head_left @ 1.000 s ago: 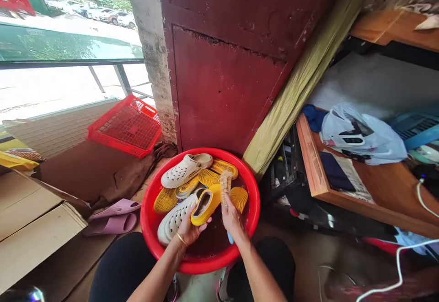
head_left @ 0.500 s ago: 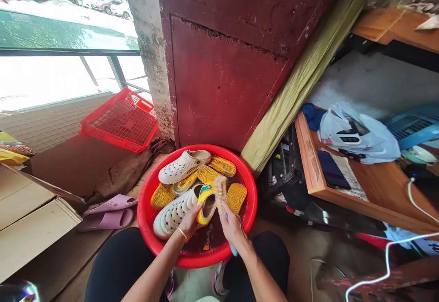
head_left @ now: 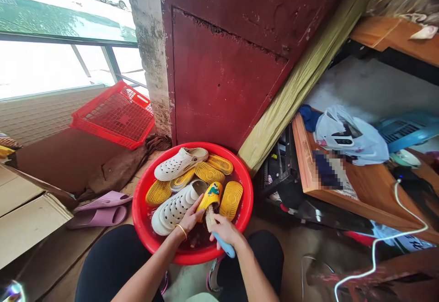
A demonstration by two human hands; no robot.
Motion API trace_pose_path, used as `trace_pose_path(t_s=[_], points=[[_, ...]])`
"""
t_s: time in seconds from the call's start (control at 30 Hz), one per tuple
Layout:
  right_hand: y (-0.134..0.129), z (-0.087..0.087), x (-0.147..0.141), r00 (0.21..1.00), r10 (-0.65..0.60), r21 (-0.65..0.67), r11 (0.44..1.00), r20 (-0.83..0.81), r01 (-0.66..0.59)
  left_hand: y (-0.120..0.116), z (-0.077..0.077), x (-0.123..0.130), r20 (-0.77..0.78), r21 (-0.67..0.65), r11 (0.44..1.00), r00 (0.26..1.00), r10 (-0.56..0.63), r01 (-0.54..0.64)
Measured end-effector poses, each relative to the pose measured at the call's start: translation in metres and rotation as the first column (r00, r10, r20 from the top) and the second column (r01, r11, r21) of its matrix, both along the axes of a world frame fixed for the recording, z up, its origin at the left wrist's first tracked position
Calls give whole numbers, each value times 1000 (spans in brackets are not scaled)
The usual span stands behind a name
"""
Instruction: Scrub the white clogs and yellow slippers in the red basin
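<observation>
My left hand (head_left: 192, 215) grips a yellow slipper (head_left: 211, 194) with a blue-green cartoon patch, holding it over a red basin (head_left: 141, 219). In my right hand (head_left: 224, 230) is a scrub brush (head_left: 224, 246) with a blue handle and pale bristles. Its bristle end reaches into the slipper's opening. White clogs with holes lie in the basin, one (head_left: 181, 162) at the back and another (head_left: 176, 208) beside my left hand. Around them are several yellow soles, such as the one (head_left: 231, 200) to the right. Dark water shows at the bottom.
Purple slippers (head_left: 103, 210) lie left of the basin, near cardboard (head_left: 30, 229) and a red plastic crate (head_left: 115, 117). Behind stands a dark red door (head_left: 219, 87). On the right, a wooden shelf (head_left: 377, 188) holds a plastic bag (head_left: 350, 133); a white cable (head_left: 373, 251) hangs down.
The brush has moved down and left, from beside the slipper into its opening. The slipper is turned so its patch faces up more. The whole view has shifted slightly.
</observation>
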State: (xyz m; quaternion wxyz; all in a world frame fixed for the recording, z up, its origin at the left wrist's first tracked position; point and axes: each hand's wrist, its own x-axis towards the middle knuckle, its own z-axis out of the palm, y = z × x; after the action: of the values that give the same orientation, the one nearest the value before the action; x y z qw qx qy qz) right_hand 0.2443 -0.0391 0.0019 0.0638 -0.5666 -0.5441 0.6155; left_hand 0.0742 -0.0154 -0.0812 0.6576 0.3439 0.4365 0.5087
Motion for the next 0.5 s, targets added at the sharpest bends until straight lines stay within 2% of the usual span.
trace_pose_path(t_s=[0.1, 0.23, 0.33, 0.4, 0.5], points=[[17, -8, -13, 999, -34, 16, 999, 30, 34, 0, -8, -2, -99, 33, 998, 994, -49, 53], [13, -6, -3, 1000, 27, -12, 1000, 6, -27, 0, -16, -9, -171, 39, 998, 984, -51, 58], [2, 8, 25, 983, 181, -75, 980, -17, -182, 2, -18, -12, -254, 59, 998, 967, 14, 0], [-5, 22, 44, 965, 261, -70, 963, 8, -259, 5, -19, -11, -310, 80, 996, 949, 54, -30], [-18, 36, 57, 964, 238, 41, 969, 119, -245, 9, -21, -10, -391, 136, 989, 915, 100, -50]])
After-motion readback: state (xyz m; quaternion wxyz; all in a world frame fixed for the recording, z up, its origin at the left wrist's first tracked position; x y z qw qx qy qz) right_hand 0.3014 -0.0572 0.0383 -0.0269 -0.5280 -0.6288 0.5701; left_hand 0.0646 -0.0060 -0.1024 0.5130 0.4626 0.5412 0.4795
